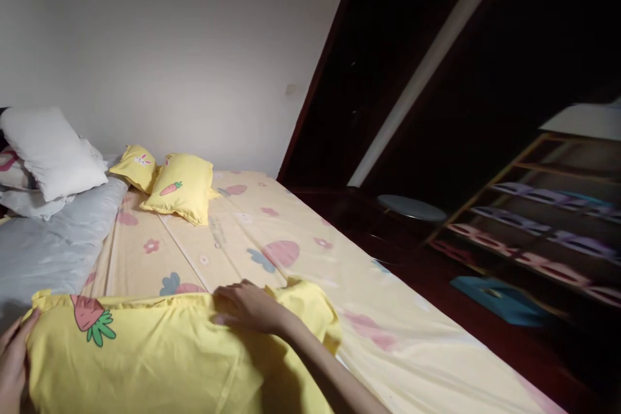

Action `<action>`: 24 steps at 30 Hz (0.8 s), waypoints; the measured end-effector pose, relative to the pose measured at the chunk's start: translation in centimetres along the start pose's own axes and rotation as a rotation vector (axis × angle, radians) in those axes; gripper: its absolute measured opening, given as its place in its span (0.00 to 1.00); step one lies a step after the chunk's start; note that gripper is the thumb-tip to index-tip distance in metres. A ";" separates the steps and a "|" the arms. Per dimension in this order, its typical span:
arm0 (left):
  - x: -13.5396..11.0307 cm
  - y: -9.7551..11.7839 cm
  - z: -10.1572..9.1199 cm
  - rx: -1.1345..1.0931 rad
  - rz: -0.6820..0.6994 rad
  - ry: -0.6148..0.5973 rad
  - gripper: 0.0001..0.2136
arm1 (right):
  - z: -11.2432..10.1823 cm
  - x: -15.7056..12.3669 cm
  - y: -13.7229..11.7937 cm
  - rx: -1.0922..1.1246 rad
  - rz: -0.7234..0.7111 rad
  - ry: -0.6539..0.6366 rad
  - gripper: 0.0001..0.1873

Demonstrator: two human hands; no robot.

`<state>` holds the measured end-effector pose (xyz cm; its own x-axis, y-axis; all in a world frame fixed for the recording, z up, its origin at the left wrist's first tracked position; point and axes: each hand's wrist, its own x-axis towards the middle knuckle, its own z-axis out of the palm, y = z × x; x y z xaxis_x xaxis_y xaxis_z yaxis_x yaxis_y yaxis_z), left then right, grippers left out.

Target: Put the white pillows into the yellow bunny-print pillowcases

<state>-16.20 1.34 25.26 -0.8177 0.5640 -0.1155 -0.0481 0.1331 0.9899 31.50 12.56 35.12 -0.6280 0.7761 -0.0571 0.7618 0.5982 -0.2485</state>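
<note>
A yellow pillowcase (160, 349) with a carrot print lies across the near part of the bed, bulging as though filled; its lower part runs out of view. At its left end, my left hand (14, 352) is closed on the edge, thumb on the near side, and partly cut off by the frame. My right hand (250, 307) grips the far edge right of the middle, with fingers over the seam. To the right of that hand, the fabric bunches up loosely. Under it all spreads a pale bed sheet (295, 297) with fruit and flower prints.
Two yellow cushions (179, 191) rest farther back on the bed. At the left are a grey quilt (63, 239) and a white pillow (51, 152). Beyond the bed's right edge stand a round stool (411, 207) and a shoe rack (528, 226), near a dark door (373, 77).
</note>
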 end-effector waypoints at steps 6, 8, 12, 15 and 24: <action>-5.9 5.9 6.5 0.622 1.059 -0.108 0.21 | -0.2 -2.6 2.1 -0.036 0.149 -0.065 0.19; -9.2 7.2 10.8 0.782 1.288 -0.557 0.20 | 0.1 -2.4 1.8 -0.042 0.109 -0.062 0.12; -12.1 7.1 17.1 1.022 1.162 -0.952 0.24 | 0.6 -2.3 1.4 -0.016 0.019 0.063 0.12; -11.7 7.0 18.1 1.093 1.051 -1.002 0.19 | 1.1 -2.6 1.8 0.008 0.020 0.185 0.13; -11.2 7.8 15.4 0.894 1.360 -0.991 0.18 | 1.3 -4.1 1.4 0.030 -0.144 0.383 0.15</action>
<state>1.42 8.55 33.02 0.5501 0.7888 0.2742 0.7857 -0.6001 0.1500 34.91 9.98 33.71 -0.6192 0.7065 0.3428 0.6619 0.7045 -0.2562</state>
